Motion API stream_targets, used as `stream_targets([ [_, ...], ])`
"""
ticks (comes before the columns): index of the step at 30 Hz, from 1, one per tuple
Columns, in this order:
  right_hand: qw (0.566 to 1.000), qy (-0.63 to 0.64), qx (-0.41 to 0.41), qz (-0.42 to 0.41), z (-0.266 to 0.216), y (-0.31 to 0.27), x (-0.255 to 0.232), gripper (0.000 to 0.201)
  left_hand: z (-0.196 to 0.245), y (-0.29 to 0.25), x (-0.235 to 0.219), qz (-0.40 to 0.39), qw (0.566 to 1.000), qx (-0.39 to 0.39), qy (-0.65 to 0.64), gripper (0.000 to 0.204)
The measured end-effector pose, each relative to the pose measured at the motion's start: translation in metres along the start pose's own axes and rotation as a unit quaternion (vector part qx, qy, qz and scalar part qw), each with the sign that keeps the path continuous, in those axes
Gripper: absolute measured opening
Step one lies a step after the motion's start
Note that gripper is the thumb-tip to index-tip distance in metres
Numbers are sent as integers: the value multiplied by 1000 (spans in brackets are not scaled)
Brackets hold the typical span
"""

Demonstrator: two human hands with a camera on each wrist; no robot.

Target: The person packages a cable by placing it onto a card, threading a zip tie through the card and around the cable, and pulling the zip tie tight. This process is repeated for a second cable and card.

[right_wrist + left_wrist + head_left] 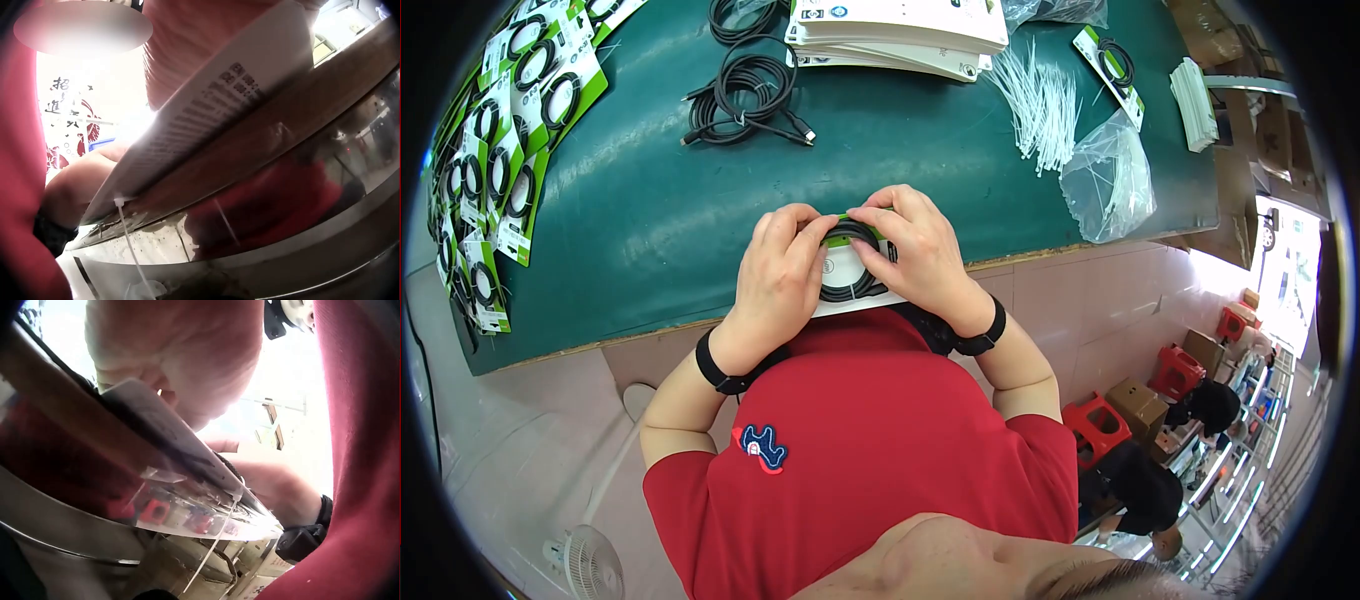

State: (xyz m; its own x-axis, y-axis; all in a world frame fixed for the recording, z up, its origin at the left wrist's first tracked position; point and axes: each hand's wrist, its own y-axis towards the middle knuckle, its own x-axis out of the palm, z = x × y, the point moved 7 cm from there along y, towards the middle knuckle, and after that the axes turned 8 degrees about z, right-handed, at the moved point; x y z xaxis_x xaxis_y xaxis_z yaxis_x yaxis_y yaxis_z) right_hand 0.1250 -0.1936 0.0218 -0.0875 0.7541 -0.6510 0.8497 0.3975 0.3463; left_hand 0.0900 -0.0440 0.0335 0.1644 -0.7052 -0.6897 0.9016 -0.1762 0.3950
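Observation:
A coil of black cable (847,294) lies on a white-and-green backing card (831,309) at the table's front edge, close to the person's red shirt. The left hand (780,265) grips the card's left side, its fingertips at the top of the coil. From the other side the right hand (922,248) holds card and coil, thumb against the cable and forefinger at the green top edge. In the right wrist view, printed text covers the card's back (206,119), and a white cable tie (132,245) hangs loose from its lower part. The fingertips behind the card are hidden.
Carded cables (520,190) lie in overlapping rows at the left. Loose black cable coils (750,100) and a stack of cards (890,50) are at the back. To the right are white cable ties (1035,110), a plastic bag (1110,180) and another carded cable (1112,70).

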Motion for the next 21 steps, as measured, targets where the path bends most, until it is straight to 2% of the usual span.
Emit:
stream_targets([
  [6,999,-8,-12,28,-1,0,-1,23,-2,2,-1,-5,999,13,40,33],
  [14,999,2,-21,35,-1,3,-2,17,-7,8,-3,13,1000,-3,-9,24],
  [18,1000,6,-6,15,0,3,0,17,-7,11,-5,2,1000,-7,-14,22],
  [21,1000,15,-7,-4,-2,2,2,17,-9,13,-9,-49,997,-39,-43,21],
])
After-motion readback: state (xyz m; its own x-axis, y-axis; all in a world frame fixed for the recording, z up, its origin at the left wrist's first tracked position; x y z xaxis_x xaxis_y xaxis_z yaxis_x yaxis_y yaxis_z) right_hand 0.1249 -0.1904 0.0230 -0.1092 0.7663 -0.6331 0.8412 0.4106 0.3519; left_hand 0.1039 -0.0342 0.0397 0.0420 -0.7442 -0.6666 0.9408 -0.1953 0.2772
